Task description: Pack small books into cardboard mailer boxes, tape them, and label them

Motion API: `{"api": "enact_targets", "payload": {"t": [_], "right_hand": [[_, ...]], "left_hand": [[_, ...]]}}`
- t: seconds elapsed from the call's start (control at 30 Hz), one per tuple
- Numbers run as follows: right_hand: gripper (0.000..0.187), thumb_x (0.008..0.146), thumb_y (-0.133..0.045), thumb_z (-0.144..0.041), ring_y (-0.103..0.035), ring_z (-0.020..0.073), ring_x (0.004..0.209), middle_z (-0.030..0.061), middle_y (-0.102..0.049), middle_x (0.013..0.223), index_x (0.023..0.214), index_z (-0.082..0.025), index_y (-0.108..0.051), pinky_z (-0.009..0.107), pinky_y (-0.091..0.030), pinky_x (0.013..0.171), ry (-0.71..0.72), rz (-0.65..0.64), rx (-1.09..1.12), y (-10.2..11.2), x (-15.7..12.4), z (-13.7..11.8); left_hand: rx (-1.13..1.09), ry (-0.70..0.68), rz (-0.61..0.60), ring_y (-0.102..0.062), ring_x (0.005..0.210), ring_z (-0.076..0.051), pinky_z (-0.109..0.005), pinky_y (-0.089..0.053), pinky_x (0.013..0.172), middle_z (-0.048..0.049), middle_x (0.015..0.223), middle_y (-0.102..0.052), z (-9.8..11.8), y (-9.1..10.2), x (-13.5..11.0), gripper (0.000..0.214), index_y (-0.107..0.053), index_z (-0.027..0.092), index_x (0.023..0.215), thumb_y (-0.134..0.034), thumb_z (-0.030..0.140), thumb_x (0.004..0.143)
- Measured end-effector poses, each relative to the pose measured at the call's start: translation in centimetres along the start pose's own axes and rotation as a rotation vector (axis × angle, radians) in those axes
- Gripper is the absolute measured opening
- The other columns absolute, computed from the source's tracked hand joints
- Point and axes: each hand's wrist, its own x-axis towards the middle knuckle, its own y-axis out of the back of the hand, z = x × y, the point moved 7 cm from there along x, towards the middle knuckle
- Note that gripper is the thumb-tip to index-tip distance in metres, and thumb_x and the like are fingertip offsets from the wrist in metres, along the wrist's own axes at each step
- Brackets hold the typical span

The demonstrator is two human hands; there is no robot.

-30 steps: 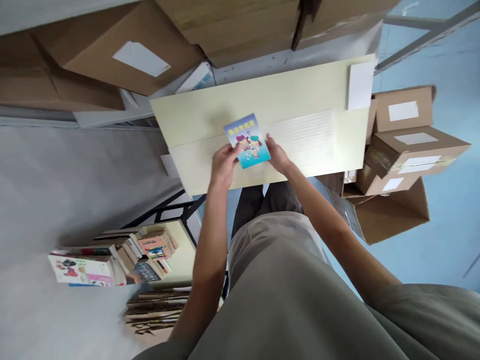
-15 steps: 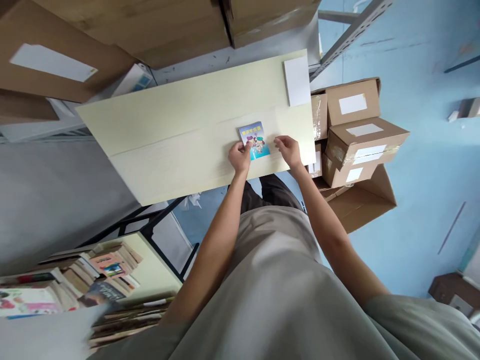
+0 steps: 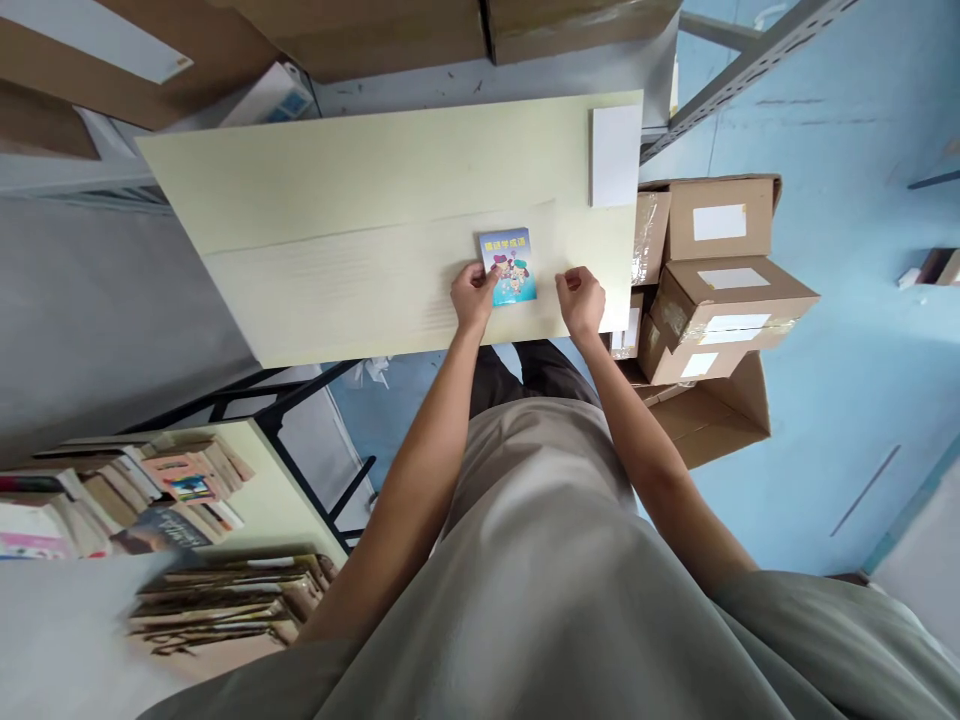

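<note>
A small booklet [image 3: 511,285] with a blue cover, yellow lettering and cartoon children lies face up on the pale yellow tabletop [image 3: 360,170]. My left hand [image 3: 474,297] grips its left edge, thumb resting on the cover and the other fingers at the side or underneath. To the right of the booklet, with a small gap between, is my right hand [image 3: 581,300]. Its fingers are curled in a pinch, and whether anything thin is between them is hidden. A white rectangular stack or pad [image 3: 615,157] lies at the table's far right corner.
Cardboard boxes [image 3: 731,285] with white labels are piled right of the table. Beyond its far edge, a metal shelf [image 3: 420,88] holds large cartons. At lower left, a second table [image 3: 289,480] bears rows of books, with flattened cardboard [image 3: 225,600] close by.
The head view has shifted a little. My right hand has drawn slightly away from the booklet, and its fingers are more curled. My left hand keeps its hold on the booklet's left edge.
</note>
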Motion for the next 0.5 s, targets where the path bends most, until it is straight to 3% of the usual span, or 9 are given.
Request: {"api": "enact_targets", "payload": {"t": [0.13, 0.23, 0.5], "right_hand": [[0.019, 0.116, -0.06, -0.04, -0.075, 0.027, 0.109, 0.0131, -0.08, 0.117, 0.108, -0.024, -0.068, 0.042, -0.06, 0.102, 0.162, -0.003, -0.038, -0.8, -1.5, -2.4], [0.022, 0.119, -0.057, -0.04, -0.073, 0.0261, 0.109, 0.0114, -0.077, 0.114, 0.108, -0.024, -0.067, 0.04, -0.059, 0.1, 0.246, -0.049, -0.094, -2.6, -2.4, -4.3], [0.019, 0.119, -0.054, -0.033, -0.07, 0.0273, 0.113, 0.0122, -0.078, 0.117, 0.107, -0.025, -0.067, 0.041, -0.061, 0.102, 0.319, -0.156, -0.249, -8.2, -2.7, -6.5]], "left_hand": [[-0.015, -0.015, 0.023, -0.074, 0.087, -0.021, -0.033, -0.059, 0.085, -0.0038, 0.094, -0.08, 0.0, 0.2, 0.0, 0.027, -0.076, 0.025, 0.096, -0.091, 0.046, 0.089], [-0.004, -0.032, 0.053, -0.074, 0.087, -0.022, -0.034, -0.06, 0.088, -0.0047, 0.093, -0.08, 0.2, 0.6, -0.1, 0.025, -0.079, 0.024, 0.096, -0.086, 0.048, 0.095], [-0.066, -0.033, 0.018, -0.078, 0.097, -0.023, -0.036, -0.063, 0.094, -0.0057, 0.099, -0.082, 0.7, 0.9, -0.1, 0.014, -0.079, 0.024, 0.104, -0.085, 0.036, 0.1]]}}
